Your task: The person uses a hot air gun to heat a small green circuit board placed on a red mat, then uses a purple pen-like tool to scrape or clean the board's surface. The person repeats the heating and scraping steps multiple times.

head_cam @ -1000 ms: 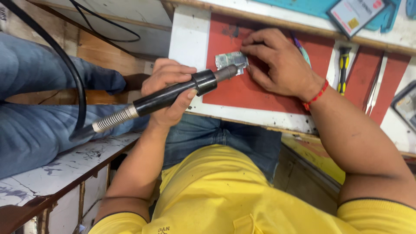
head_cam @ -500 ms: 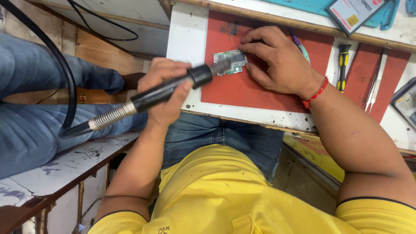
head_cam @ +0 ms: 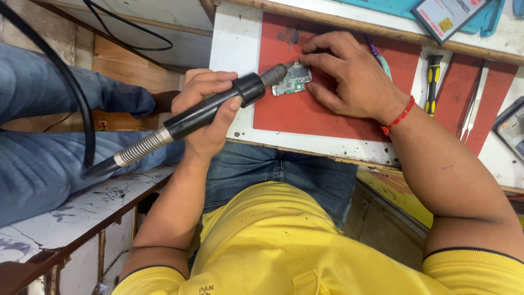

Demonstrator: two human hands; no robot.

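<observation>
My left hand (head_cam: 210, 106) grips a black hot-air wand (head_cam: 202, 112) with a metal spring collar and a black hose trailing left. Its metal nozzle points at a small green circuit board (head_cam: 295, 81) lying on a red work mat (head_cam: 305, 114). My right hand (head_cam: 355, 74), with a red thread at the wrist, presses its fingers on the board's far and right edges and holds it flat. The nozzle tip sits just at the board's left end.
A yellow-handled screwdriver (head_cam: 432, 82) and tweezers (head_cam: 474, 106) lie right of the mat. A phone (head_cam: 510, 128) is at the right edge, a card on a teal mat (head_cam: 447, 13) at the top. Another person's jeans-clad legs (head_cam: 38, 136) are at left.
The wand has swung up and right, its nozzle closing onto the board's left end. My right hand has shifted slightly, uncovering the board's green face.
</observation>
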